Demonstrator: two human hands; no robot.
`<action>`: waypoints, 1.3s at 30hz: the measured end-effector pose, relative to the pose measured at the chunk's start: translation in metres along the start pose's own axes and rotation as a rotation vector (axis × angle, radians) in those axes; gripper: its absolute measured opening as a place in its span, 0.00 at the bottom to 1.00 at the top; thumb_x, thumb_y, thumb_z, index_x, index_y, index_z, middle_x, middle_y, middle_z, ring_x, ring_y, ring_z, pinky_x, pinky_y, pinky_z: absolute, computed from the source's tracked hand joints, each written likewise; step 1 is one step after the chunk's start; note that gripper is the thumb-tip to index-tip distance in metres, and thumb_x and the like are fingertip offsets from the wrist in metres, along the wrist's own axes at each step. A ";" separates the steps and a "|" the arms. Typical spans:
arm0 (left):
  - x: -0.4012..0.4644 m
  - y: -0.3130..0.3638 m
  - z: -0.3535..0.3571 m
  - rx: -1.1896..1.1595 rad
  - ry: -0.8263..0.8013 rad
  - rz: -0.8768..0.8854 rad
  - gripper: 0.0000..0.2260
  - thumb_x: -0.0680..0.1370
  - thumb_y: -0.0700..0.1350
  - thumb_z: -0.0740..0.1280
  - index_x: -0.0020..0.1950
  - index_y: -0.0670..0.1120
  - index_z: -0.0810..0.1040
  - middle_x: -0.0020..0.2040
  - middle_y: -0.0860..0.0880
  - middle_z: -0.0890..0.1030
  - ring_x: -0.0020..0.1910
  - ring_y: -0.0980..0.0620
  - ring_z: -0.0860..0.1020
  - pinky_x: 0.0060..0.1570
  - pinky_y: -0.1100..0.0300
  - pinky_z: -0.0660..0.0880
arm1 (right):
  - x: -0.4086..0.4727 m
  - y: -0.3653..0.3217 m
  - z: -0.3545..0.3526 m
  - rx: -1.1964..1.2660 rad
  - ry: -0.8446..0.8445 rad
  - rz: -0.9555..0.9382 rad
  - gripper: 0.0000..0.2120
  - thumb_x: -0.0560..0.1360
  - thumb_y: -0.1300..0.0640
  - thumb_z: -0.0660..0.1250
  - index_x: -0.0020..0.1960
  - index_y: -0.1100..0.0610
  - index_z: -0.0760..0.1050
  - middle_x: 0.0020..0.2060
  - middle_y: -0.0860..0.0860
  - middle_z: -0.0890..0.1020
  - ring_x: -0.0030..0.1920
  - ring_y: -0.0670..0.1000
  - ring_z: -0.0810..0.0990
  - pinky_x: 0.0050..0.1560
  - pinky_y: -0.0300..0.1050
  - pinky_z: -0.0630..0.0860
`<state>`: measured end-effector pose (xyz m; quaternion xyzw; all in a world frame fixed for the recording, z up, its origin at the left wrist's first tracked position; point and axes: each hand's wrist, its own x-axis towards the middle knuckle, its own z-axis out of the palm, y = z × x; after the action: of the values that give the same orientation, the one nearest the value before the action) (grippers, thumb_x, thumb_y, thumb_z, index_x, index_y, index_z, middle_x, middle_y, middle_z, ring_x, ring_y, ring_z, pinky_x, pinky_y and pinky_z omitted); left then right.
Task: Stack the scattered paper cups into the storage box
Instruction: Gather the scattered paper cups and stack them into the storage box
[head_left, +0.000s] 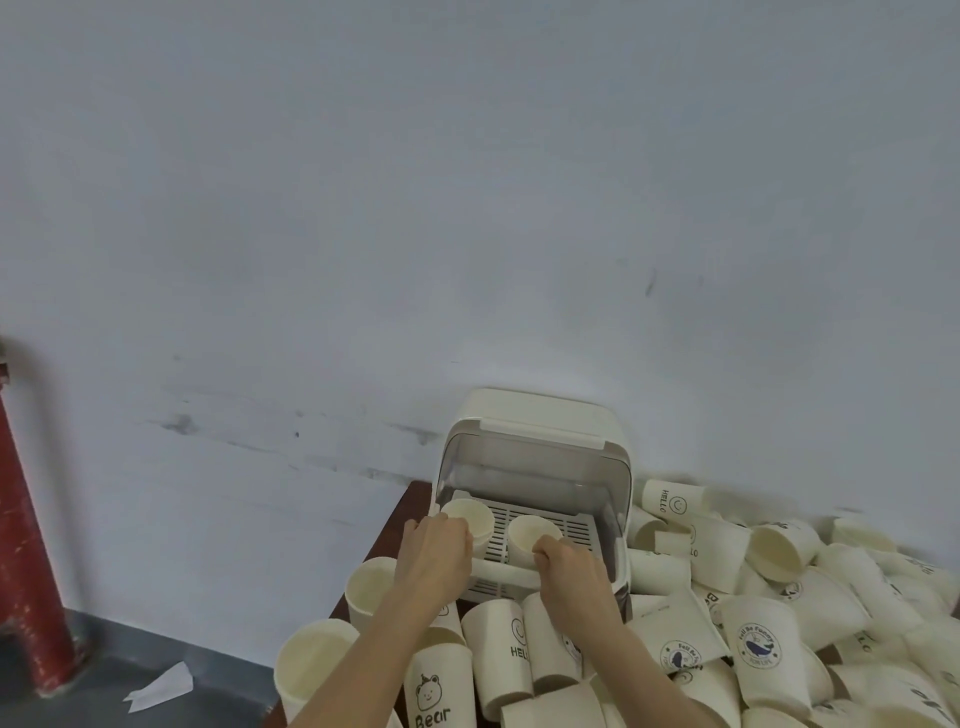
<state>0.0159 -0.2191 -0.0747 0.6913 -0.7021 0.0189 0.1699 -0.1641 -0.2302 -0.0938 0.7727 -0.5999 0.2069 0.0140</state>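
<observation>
Gripping one paper cup (471, 521) each, left hand (434, 551) and right hand (569, 571) reach inside the storage box (535, 457).

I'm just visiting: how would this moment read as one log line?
left hand: grips left cup | right hand: grips right cup | both cups upright in storage box | lid up

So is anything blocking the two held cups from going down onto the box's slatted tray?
Nothing visible. The storage box has its lid raised, and the left hand and right hand each hold a cup, left cup and right cup, already over the bare slatted tray.
</observation>
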 end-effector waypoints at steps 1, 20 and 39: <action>-0.001 0.000 0.003 0.006 -0.012 -0.003 0.11 0.81 0.46 0.56 0.56 0.48 0.78 0.53 0.49 0.79 0.52 0.48 0.77 0.55 0.54 0.67 | 0.000 0.000 -0.001 0.010 0.007 -0.002 0.10 0.81 0.56 0.55 0.53 0.54 0.75 0.46 0.50 0.79 0.46 0.53 0.77 0.41 0.44 0.68; -0.039 0.020 -0.024 0.057 -0.036 0.028 0.18 0.80 0.49 0.55 0.68 0.46 0.64 0.61 0.46 0.73 0.60 0.45 0.71 0.60 0.49 0.65 | -0.022 -0.016 -0.040 0.178 -0.167 0.092 0.25 0.78 0.56 0.60 0.73 0.55 0.59 0.60 0.54 0.76 0.58 0.54 0.74 0.56 0.47 0.71; -0.111 0.090 -0.063 -0.196 0.002 0.242 0.17 0.82 0.48 0.56 0.70 0.49 0.67 0.64 0.49 0.73 0.63 0.48 0.70 0.59 0.51 0.70 | -0.120 0.002 -0.138 0.199 -0.070 -0.017 0.19 0.80 0.54 0.59 0.70 0.53 0.68 0.56 0.50 0.77 0.53 0.46 0.74 0.56 0.39 0.70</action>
<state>-0.0602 -0.0921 -0.0261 0.5817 -0.7786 -0.0288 0.2337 -0.2308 -0.0829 -0.0083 0.7821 -0.5700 0.2380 -0.0821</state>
